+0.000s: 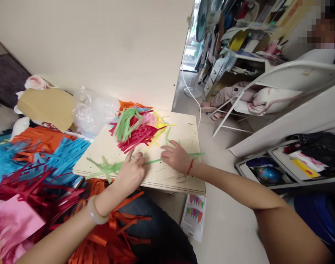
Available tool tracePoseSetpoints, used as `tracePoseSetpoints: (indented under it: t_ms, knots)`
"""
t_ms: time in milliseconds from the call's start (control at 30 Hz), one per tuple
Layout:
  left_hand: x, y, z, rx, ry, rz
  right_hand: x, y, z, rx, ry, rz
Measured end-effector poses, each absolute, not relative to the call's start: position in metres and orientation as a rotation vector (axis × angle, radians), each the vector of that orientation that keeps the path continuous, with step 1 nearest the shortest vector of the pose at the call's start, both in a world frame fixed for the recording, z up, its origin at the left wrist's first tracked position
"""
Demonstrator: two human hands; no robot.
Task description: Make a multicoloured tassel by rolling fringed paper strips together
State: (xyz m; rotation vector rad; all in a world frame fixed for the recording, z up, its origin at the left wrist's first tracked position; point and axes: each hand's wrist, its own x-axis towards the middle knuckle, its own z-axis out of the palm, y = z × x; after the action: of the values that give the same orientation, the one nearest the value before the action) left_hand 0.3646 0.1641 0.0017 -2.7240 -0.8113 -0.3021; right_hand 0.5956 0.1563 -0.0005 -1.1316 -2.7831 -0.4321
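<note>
A green fringed paper strip (112, 168) lies across the front of the small pale table (184, 128), its twisted middle running between my hands. My left hand (133, 170) rests on it near the table's front edge, fingers apart, index finger stretched out. To the right, my right hand (175, 157) lies over the strip's right part with its fingers spread. Behind them sits a pile of paper tassels: a green one (127, 124) on top of a crimson one (140, 135), with pink, yellow and orange ones beside them.
Orange (41, 141), blue, crimson and pink fringed paper covers the left side and my lap. A clear plastic bag (93, 113) stands behind the table's left. At right are a white folding chair (277, 79), a seated person and a grey storage rack (288, 165).
</note>
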Motion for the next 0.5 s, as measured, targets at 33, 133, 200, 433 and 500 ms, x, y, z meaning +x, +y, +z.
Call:
tracePoseSetpoints:
  t_ms: [33, 133, 200, 433, 500]
  knots:
    - [0.372, 0.163, 0.003, -2.696, -0.797, -0.271, 0.588, 0.16, 0.0, -1.125, -2.821, -0.442]
    - [0.387, 0.161, 0.0, -2.672, -0.821, -0.298, 0.568, 0.163, 0.007, -1.186, -2.9, -0.367]
    - [0.389, 0.159, -0.003, -2.692, -0.815, -0.347, 0.561, 0.156, 0.016, -1.278, -2.856, -0.195]
    - [0.352, 0.159, 0.022, -2.716, -0.602, -0.994, 0.562, 0.136, 0.057, -1.161, -2.052, 1.587]
    - [0.347, 0.158, 0.035, -2.702, -0.658, -1.241, 0.556, 0.136, 0.066, -0.924, -1.863, 1.864]
